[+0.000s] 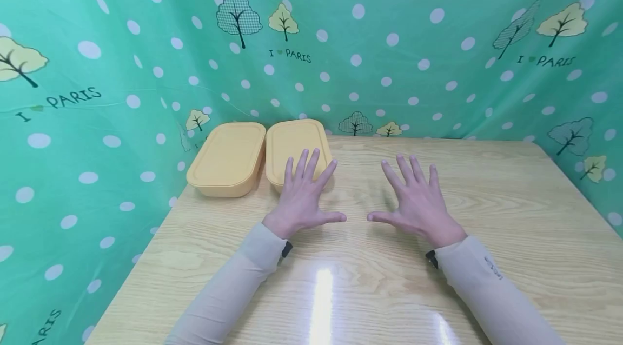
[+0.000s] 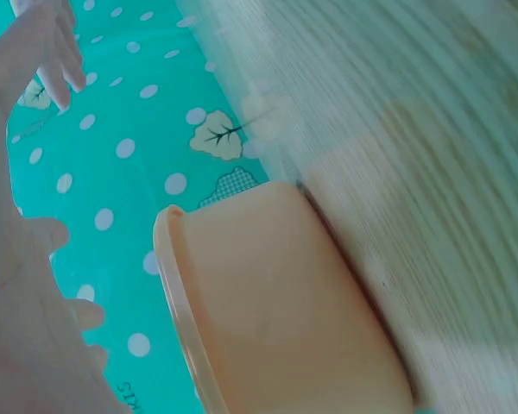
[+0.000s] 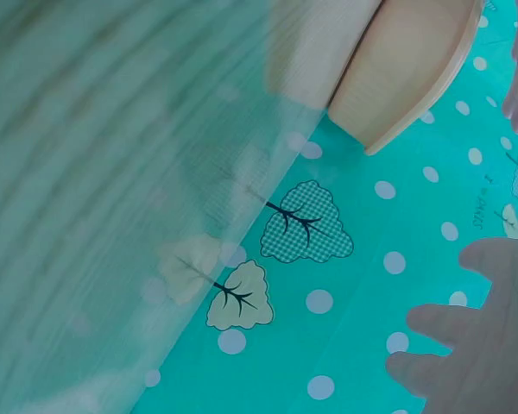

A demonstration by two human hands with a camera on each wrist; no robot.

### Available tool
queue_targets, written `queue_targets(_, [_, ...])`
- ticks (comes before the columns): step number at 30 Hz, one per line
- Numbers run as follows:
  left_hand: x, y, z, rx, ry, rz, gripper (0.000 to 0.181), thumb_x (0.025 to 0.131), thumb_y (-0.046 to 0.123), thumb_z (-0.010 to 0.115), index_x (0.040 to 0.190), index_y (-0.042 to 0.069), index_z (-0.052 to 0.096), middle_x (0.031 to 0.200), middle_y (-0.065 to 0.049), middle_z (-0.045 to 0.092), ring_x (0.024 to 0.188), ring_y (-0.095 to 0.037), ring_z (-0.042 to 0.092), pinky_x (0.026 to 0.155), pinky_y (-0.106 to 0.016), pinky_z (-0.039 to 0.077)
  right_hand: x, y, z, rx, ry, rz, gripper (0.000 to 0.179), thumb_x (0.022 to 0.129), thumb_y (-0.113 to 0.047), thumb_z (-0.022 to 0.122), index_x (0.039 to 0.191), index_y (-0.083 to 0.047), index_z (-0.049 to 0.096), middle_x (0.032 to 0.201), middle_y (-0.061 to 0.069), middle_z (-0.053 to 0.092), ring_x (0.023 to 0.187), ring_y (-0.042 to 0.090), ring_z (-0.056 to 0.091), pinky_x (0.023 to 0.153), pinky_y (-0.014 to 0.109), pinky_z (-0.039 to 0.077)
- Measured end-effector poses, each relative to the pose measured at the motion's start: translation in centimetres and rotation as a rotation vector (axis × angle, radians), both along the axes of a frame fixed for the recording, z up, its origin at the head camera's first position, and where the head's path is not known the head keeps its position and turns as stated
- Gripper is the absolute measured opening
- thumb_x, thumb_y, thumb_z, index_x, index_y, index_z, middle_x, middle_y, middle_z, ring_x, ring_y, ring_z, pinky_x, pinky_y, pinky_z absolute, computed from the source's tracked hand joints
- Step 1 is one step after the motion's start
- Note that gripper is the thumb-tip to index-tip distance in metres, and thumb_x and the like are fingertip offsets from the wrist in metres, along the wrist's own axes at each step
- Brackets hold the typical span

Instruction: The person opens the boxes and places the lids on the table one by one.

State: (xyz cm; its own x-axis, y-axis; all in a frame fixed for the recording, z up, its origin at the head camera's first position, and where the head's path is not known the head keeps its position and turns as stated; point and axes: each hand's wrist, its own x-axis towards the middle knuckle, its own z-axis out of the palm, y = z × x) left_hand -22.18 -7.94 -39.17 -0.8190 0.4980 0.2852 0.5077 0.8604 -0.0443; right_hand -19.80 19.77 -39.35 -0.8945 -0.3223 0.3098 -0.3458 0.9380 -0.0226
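Observation:
My left hand hovers with spread fingers and thumb at the near edge of a pale yellow lidded box, partly covering it from above in the head view. Whether it touches the lid cannot be made out there; in the left wrist view a box stands apart from the hand. To the right, over the wooden table, my right hand is likewise spread and holds nothing. The thumbs point at each other across a gap. A second similar yellow box sits just left of the first, its lid on.
The light wood-grain table reflects a bright streak of light near the front. A green curtain with white dots and printed trees stands behind the table and along both sides. Both boxes are at the back left, close to the curtain.

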Motion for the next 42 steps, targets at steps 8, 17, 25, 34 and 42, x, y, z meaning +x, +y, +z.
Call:
queue_targets(8, [0.0, -0.1, 0.3, 0.028, -0.013, 0.000, 0.116, 0.061, 0.092, 0.044, 0.154, 0.033, 0.008, 0.159, -0.013, -0.005, 0.144, -0.034, -0.011, 0.111, -0.057, -0.008, -0.1, -0.1, -0.1, -0.012, 0.010, 0.013, 0.119, 0.061, -0.094, 0.040, 0.154, -0.023, 0.018, 0.156, 0.018, 0.018, 0.142, 0.041, 0.011, 0.107, 0.068, 0.006])
queue_targets(17, [0.0, -0.6, 0.7, 0.057, 0.003, 0.004, 0.111, 0.064, 0.091, 0.044, 0.153, 0.033, 0.013, 0.159, -0.014, 0.001, 0.144, -0.034, -0.009, 0.111, -0.059, -0.007, -0.3, -0.4, -0.1, -0.047, -0.005, 0.031, 0.116, 0.065, -0.091, 0.042, 0.153, -0.019, 0.021, 0.154, 0.019, 0.023, 0.142, 0.041, 0.015, 0.110, 0.063, 0.010])
queue_targets(25, [-0.1, -0.9, 1.1, 0.086, 0.020, 0.001, 0.107, 0.067, 0.085, 0.052, 0.153, 0.030, 0.019, 0.158, -0.016, 0.007, 0.144, -0.035, -0.003, 0.111, -0.059, -0.002, -0.4, -0.8, 0.0, -0.109, -0.014, 0.059, 0.112, 0.069, -0.086, 0.047, 0.151, -0.014, 0.025, 0.153, 0.019, 0.026, 0.141, 0.038, 0.019, 0.111, 0.059, 0.014])
queue_targets(34, [-0.3, -1.4, 1.6, 0.145, 0.020, 0.014, 0.101, 0.071, 0.075, 0.061, 0.151, 0.023, 0.028, 0.157, -0.017, 0.013, 0.144, -0.037, 0.004, 0.113, -0.057, 0.002, -0.8, -1.3, 0.0, -0.168, -0.043, 0.072, 0.110, 0.070, -0.084, 0.049, 0.150, -0.013, 0.027, 0.152, 0.018, 0.027, 0.138, 0.037, 0.026, 0.110, 0.055, 0.022])
queue_targets(42, [-0.7, -2.3, 2.2, 0.194, 0.048, 0.044, 0.093, 0.075, 0.067, 0.065, 0.146, 0.014, 0.037, 0.152, -0.019, 0.025, 0.142, -0.038, 0.012, 0.112, -0.057, 0.009, -1.2, -2.2, 0.1, -0.182, -0.109, 0.055, 0.110, 0.070, -0.086, 0.046, 0.151, -0.014, 0.027, 0.152, 0.018, 0.027, 0.135, 0.039, 0.031, 0.107, 0.055, 0.028])
